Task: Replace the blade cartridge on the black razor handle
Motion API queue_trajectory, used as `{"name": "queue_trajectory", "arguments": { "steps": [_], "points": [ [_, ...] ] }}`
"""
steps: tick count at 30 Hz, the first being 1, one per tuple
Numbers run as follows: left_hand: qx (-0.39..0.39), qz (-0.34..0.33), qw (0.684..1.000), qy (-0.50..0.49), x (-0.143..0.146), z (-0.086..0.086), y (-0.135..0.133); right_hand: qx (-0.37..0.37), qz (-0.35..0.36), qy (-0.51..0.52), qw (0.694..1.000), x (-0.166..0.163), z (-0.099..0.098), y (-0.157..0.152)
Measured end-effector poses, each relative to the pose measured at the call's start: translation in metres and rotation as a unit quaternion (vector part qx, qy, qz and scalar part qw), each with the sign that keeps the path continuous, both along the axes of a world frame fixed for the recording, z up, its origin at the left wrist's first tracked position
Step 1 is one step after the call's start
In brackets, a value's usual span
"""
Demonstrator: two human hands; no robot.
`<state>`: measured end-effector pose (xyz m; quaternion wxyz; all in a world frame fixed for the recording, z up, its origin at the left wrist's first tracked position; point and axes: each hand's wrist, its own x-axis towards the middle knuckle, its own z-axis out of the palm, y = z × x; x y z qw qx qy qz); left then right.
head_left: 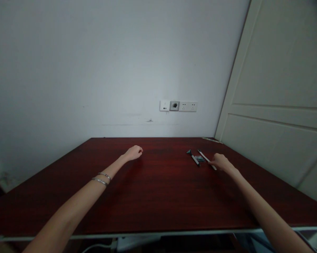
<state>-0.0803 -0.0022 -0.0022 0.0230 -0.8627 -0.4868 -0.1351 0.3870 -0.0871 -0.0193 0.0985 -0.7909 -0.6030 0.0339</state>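
Touching: right hand (220, 162) | slim pale straight stick (205, 157) | reddish wood-grain tabletop (158, 193)

Packet (200, 159) between razor (195, 160) and stick (204, 156), on tabletop (158, 196).

No readable text or labels anywhere.

Red table (158, 200), razor (195, 160), clear packet (200, 159), stick (203, 155)
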Motion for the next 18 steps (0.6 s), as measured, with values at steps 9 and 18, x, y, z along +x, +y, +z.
{"name": "queue_trajectory", "arguments": {
  "steps": [9,18],
  "points": [
    [-0.052,0.045,0.997,-0.03,-0.014,-0.018,0.008,0.12,0.076,-0.016,0.99,-0.072,0.032,0.018],
    [-0.022,0.02,1.0,-0.007,0.021,-0.046,-0.006,0.147,0.242,-0.012,0.959,-0.188,0.012,0.034]
  ]
}}
